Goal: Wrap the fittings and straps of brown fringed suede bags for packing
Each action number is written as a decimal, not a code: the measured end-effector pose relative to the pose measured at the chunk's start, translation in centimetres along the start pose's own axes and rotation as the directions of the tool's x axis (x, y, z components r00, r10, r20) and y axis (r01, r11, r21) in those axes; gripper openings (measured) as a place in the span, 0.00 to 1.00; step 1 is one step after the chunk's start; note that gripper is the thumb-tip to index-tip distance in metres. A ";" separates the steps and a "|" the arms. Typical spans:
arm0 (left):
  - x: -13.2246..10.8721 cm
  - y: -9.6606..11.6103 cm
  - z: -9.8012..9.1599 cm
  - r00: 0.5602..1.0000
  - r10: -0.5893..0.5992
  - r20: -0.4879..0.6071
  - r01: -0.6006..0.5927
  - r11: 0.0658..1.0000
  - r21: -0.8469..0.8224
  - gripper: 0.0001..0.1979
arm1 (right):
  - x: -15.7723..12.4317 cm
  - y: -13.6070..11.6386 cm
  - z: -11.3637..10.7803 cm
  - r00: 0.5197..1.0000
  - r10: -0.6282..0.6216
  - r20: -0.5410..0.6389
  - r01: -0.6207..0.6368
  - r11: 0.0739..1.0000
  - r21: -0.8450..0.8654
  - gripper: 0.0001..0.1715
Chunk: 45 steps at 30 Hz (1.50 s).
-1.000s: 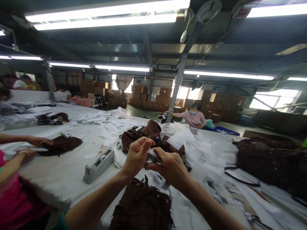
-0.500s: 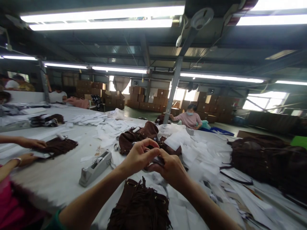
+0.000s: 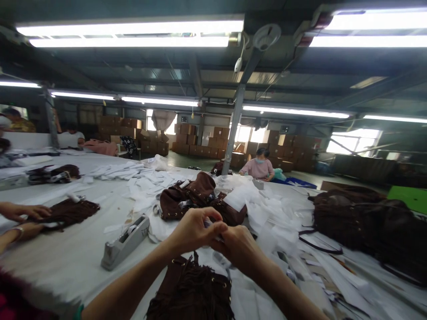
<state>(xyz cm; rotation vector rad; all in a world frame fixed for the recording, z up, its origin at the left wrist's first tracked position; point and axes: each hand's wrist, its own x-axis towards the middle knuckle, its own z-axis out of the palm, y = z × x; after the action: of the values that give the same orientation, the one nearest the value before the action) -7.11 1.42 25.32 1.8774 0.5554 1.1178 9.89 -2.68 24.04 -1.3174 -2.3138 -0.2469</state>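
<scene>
My left hand (image 3: 194, 229) and my right hand (image 3: 240, 245) meet in mid-air over the table, thumbs and fingers pinched together. A small thing is between them, mostly covered by the fingers, and I cannot make out what it is. Below my hands lies a dark brown fringed bag (image 3: 191, 289) with gold eyelets. Just behind my hands on the table are more brown bags (image 3: 203, 183) with eyelets. A grey tape dispenser (image 3: 125, 242) stands beside my left forearm.
At the left, a co-worker's hands (image 3: 28, 211) rest on another brown fringed piece (image 3: 71, 212). White paper and wrapping (image 3: 273, 209) cover much of the table's middle. A pile of dark bags (image 3: 363, 222) lies at the right. A person (image 3: 258, 166) sits across the table near a post (image 3: 233, 129).
The view has shifted, so the table's things appear farther left and most a little lower. My hands stay joined, with less of the thing between them showing. The co-worker's hands remain at the brown piece.
</scene>
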 end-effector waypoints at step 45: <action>2.8 -2.3 1.4 0.991 -0.117 -0.071 0.095 0.961 -0.260 0.21 | 0.2 2.3 3.0 0.982 0.162 -0.097 -0.121 0.934 0.336 0.19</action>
<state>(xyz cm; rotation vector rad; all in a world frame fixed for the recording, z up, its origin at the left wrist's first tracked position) -4.38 4.01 24.37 1.5658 0.5261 1.1456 10.84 -0.18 21.30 -1.2519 -2.0370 0.1016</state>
